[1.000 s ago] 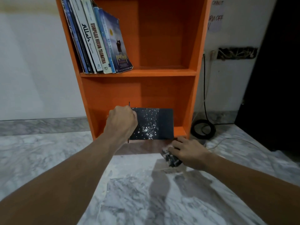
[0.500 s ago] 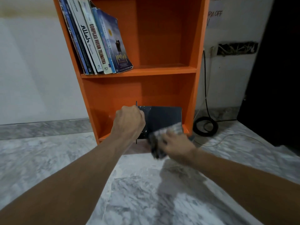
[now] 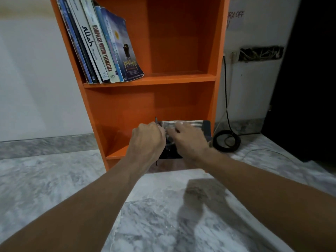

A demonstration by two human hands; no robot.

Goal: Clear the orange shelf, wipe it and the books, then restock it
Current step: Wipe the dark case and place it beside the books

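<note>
Shelf count: one orange shelf (image 3: 216,51), standing on the marble floor (image 3: 54,179) against a white wall. We see two of its compartments.

Upper compartment: we count at least six books (image 3: 101,51) leaning left against the side panel. The thin spines at the far left sit too close together to separate with certainty. Two spines read "Allah" and "KOMPILASI HUKUM TELEMATIKA". The rightmost book shows a worn blue cover.

Lower compartment: one dark book (image 3: 207,128) stands upright at the front of the bottom board, toward the right side, with its cover facing us. The left hand (image 3: 147,140) has its fingers curled round the book's left edge and is clamped on it. The right hand (image 3: 190,140) lies on the cover just beside the left hand. Its fingers are bent over one grey cloth (image 3: 183,123) and hold it against the top of the cover. The cloth is blurred, so we cannot read its pattern.

Floor, right of the shelf: one coil of black cable (image 3: 226,140), with a strand running up the wall to a socket (image 3: 231,55). One thin pale wire (image 3: 263,151) lies on the floor near the coil.

Wall: one paper notice (image 3: 235,17), partly cut off, with "OFF" legible. One rough wall opening (image 3: 261,53) has wires showing. A dark panel fills the far right edge; we cannot tell what it is.
</note>
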